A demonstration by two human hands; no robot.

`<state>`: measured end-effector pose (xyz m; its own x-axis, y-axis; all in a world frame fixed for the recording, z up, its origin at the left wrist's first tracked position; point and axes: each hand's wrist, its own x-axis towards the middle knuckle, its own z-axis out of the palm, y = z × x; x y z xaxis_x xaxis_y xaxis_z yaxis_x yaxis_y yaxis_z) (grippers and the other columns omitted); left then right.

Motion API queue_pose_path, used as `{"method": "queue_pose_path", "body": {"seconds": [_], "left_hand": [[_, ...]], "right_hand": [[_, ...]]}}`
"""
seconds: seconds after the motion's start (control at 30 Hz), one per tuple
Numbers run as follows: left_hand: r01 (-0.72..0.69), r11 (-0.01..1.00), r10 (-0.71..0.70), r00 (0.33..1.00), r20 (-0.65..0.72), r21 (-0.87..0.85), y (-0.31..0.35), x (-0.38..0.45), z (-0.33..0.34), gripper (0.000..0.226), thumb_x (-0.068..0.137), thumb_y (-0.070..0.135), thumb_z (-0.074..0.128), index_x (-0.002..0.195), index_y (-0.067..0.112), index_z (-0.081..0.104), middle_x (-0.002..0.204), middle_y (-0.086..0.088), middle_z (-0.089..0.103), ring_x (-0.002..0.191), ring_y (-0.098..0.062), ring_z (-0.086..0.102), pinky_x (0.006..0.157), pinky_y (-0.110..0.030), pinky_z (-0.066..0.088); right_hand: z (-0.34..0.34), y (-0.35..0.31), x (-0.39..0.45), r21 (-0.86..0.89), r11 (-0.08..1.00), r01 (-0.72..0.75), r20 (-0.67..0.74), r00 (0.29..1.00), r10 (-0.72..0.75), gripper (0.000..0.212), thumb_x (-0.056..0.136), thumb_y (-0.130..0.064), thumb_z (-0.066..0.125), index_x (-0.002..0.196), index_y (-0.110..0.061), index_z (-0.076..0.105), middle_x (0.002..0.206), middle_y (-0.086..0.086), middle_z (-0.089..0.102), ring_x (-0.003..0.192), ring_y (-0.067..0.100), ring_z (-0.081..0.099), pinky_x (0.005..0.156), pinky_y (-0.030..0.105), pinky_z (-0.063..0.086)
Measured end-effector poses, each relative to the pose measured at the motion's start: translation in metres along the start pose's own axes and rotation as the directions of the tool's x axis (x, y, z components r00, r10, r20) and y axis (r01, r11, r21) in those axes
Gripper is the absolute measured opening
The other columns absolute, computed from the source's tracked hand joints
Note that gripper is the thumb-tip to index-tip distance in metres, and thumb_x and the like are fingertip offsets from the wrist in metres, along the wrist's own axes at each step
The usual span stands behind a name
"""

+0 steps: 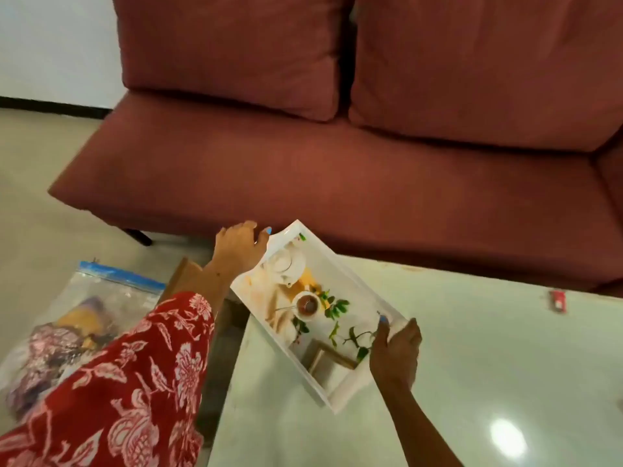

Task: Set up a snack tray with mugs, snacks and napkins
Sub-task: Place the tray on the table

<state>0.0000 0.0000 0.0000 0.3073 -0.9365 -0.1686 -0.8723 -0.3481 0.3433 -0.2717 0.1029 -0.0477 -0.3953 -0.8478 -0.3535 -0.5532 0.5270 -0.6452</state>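
A white rectangular tray point(340, 392) with a printed picture of a teapot, a teacup and green leaves is held tilted over the left end of a pale glossy table point(472, 365). My left hand point(237, 247) grips the tray's far end, its arm in a red floral sleeve. My right hand point(396, 352) grips the tray's right edge near the close end. Nothing lies in the tray; the cup and pot are only its print.
A dark red sofa point(303, 170) stands right behind the table. On the floor at left lies a clear zip bag point(84, 325) with colourful packets inside. A cardboard box point(185, 278) sits under my left arm. A small red object point(558, 301) lies at the table's far edge.
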Motion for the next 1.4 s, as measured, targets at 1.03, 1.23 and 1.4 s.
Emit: {"method": "queue_pose_path", "body": {"seconds": [1.03,1.23,1.4], "left_hand": [[0.575,0.521,-0.446,0.814,0.373,-0.631,-0.083,-0.031,0.082,0.019,0.089,0.003,0.053,0.104,-0.005,0.059,0.119,-0.021,0.059,0.104,-0.031,0.059,0.090,-0.036,0.049],[0.589,0.413,-0.552,0.769,0.323,-0.695,-0.076,-0.101,0.105,0.007,0.084,0.004,0.060,0.078,0.005,0.062,0.088,-0.009,0.065,0.077,-0.021,0.066,0.066,-0.035,0.054],[0.616,0.390,-0.575,0.743,0.342,-0.684,-0.073,-0.140,0.125,0.012,0.078,0.001,0.066,0.089,0.005,0.067,0.095,-0.008,0.065,0.073,-0.019,0.065,0.060,-0.030,0.052]], "right_hand": [[-0.031,0.136,0.073,0.405,0.900,-0.165,0.118,0.985,0.127,0.033,0.083,-0.007,0.066,0.116,-0.009,0.064,0.098,0.005,0.067,0.076,0.012,0.063,0.065,0.013,0.056],[-0.063,0.160,0.076,0.378,0.916,-0.136,0.152,0.985,0.084,0.032,0.084,-0.002,0.063,0.116,-0.008,0.063,0.093,0.003,0.066,0.074,0.011,0.064,0.061,0.010,0.055],[-0.073,0.185,0.072,0.354,0.922,-0.160,0.199,0.976,0.093,0.033,0.084,0.000,0.063,0.116,-0.006,0.062,0.093,0.005,0.065,0.072,0.011,0.065,0.060,0.010,0.055]]}}
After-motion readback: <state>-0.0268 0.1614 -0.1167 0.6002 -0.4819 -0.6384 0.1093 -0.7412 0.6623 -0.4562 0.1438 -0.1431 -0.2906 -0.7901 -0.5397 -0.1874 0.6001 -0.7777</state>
